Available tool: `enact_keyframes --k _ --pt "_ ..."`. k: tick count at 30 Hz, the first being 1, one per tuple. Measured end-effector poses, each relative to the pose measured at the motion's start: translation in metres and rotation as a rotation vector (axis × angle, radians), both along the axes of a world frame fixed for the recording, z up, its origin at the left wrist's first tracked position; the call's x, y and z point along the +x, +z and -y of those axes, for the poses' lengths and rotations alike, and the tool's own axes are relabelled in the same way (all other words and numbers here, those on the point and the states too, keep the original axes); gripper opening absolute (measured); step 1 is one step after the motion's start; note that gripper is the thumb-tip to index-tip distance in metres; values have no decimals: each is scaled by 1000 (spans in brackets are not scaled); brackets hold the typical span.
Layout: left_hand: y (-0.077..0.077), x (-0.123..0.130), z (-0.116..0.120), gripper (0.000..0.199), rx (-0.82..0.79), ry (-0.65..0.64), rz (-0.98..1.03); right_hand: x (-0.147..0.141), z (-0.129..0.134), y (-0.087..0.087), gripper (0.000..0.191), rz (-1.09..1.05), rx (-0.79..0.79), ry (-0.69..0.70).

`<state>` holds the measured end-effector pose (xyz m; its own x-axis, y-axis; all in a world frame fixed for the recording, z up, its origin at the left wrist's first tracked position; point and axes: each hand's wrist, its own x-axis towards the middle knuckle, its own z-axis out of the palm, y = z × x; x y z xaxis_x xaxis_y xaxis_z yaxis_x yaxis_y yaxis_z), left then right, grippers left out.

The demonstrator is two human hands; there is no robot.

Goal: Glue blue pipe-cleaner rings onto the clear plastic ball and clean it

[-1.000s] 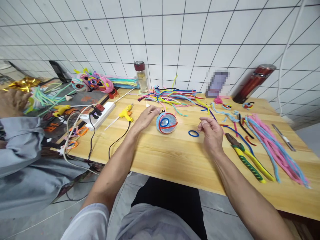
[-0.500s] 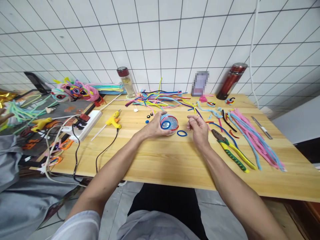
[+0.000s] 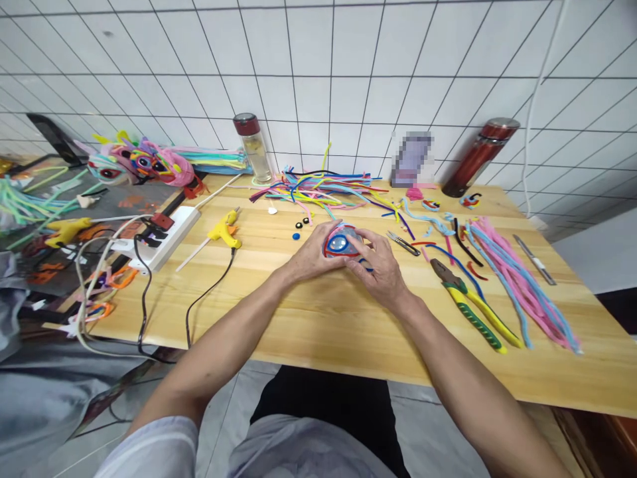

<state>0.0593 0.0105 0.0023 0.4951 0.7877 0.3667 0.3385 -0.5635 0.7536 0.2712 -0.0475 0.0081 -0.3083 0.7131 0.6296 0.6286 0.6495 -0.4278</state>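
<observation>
My left hand is closed around a round, pale-blue craft piece with a red edge and a blue ring on its near face. From the right, my right hand grips the same piece, its thumb and fingers on the red edge. Beneath the right fingers lies a second blue ring on the table, partly covered. Thread snips lie just beyond my right hand. A blue button-like disc and small black rings sit left of the piece.
Pliers, pink and blue pipe cleaners and a craft knife lie right. A yellow glue gun and power strip with cords lie left. Behind are mixed pipe cleaners, a bottle and a red flask. Another person's clothing shows left.
My right hand has moved left onto the craft piece, uncovering the thread snips and partly covering the loose blue ring. The left hand still holds the piece, now turned slightly. The view has shifted a little.
</observation>
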Motion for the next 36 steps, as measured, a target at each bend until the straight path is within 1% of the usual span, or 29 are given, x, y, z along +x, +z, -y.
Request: enact_keyframes --k 5,7,10,12,15,20,23,26,30,32,34,36 --pt "-1 0 1 98 12 -31 21 2 -3 -5 47 63 36 -13" --pt "1 -2 2 90 -39 -45 34 3 -2 -5 45 64 37 -25" --pt "4 -4 4 67 -129 -61 67 2 0 -5 45 64 35 -42" --pt "4 -4 4 64 -146 -65 84 1 1 -5 44 66 46 -49" --pt "2 -4 3 65 -156 -67 104 1 1 -6 44 73 51 -50" --pt "-2 -1 0 63 -208 -31 147 1 0 -7 59 76 59 -22" --pt "-2 3 -1 58 -233 -3 178 1 0 -10 54 92 53 -30" --pt "0 7 -1 49 -272 26 259 -3 0 -13 48 103 43 -42" --pt "3 13 -1 43 -330 57 312 -5 4 -9 48 51 17 -31" --pt "4 14 1 43 -342 76 318 0 4 -3 47 -30 -2 -66" --pt "5 13 3 44 -341 89 321 11 1 5 39 -140 -11 -169" --pt "5 12 6 47 -315 97 296 27 -4 10 28 -206 -57 -276"
